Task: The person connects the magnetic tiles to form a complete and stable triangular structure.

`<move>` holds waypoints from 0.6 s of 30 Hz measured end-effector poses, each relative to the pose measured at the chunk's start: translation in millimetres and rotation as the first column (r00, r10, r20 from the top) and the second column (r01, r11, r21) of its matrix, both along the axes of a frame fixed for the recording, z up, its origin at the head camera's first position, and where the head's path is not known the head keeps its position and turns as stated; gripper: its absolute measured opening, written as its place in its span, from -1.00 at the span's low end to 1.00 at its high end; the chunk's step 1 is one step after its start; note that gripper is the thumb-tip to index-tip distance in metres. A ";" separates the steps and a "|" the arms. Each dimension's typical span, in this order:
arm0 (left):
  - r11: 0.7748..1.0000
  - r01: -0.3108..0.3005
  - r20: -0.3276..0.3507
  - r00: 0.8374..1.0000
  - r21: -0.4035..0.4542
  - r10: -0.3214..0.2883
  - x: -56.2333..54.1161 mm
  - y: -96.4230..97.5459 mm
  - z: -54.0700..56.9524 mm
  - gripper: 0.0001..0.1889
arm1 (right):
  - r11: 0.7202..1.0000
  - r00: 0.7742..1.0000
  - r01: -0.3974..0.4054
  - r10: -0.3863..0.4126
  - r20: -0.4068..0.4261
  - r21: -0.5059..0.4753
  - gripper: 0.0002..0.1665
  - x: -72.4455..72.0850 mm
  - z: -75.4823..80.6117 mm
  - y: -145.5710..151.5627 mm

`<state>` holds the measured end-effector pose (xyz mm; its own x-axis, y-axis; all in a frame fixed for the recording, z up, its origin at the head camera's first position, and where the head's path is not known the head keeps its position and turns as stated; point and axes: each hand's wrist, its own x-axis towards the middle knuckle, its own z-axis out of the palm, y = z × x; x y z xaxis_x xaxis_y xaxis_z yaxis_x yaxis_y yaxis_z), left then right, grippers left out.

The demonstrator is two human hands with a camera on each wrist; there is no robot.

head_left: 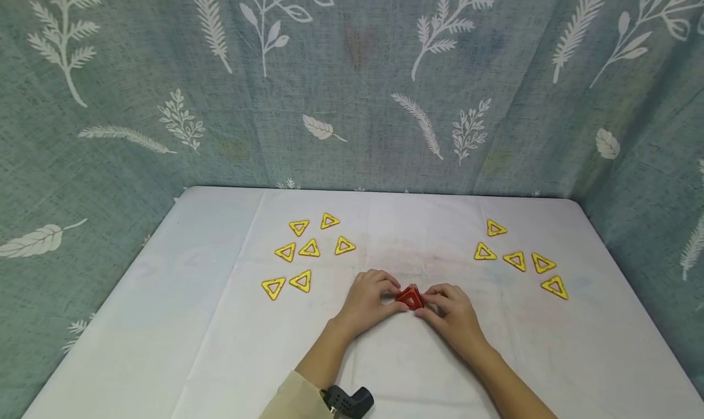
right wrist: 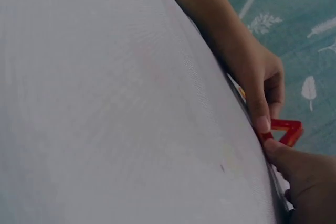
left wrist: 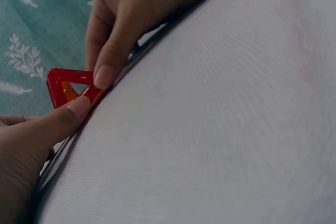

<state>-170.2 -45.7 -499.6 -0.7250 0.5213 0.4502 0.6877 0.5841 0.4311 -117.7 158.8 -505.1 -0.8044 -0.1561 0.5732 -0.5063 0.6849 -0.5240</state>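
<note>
Leafy fabric (head_left: 357, 101) is backing a white surface (head_left: 236, 358). Left hand (head_left: 374, 297) and right hand (head_left: 453, 315) are pinching a red triangular piece (head_left: 412, 292) between them, each grip ideally pressing lightly, evenly; yellow triangles (head_left: 310, 253) are lying farther out.

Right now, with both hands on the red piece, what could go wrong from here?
The red piece is held only at the fingertips, between the left hand and right hand, so uneven pressure might tip or twist it. The yellow triangles lie separately on the white cloth to either side; a forearm or hand sweeping sideways could nudge some out of place.
</note>
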 end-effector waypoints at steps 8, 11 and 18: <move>0.985 -0.151 0.196 0.972 0.088 0.132 2.4 2.8 0.6 -0.80 | 0.995 0.995 0.098 -0.098 -0.021 -0.004 -0.74 -5.5 -0.6 -9.7; 0.977 -0.179 0.240 0.959 0.115 0.148 3.6 4.5 2.1 -0.81 | 0.988 0.988 0.154 -0.154 0.018 -0.023 -0.75 -5.8 0.1 -12.0; 0.961 -0.244 0.209 0.954 0.130 0.214 1.3 9.0 1.6 -0.79 | 0.979 0.980 0.191 -0.185 0.079 -0.072 -0.78 -13.3 3.3 -13.7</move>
<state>-168.9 -36.7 -497.9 -0.8969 0.2668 0.3528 0.4391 0.6329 0.6377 -131.0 145.1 -501.8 -0.8545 0.0453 0.5175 -0.3316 0.7193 -0.6104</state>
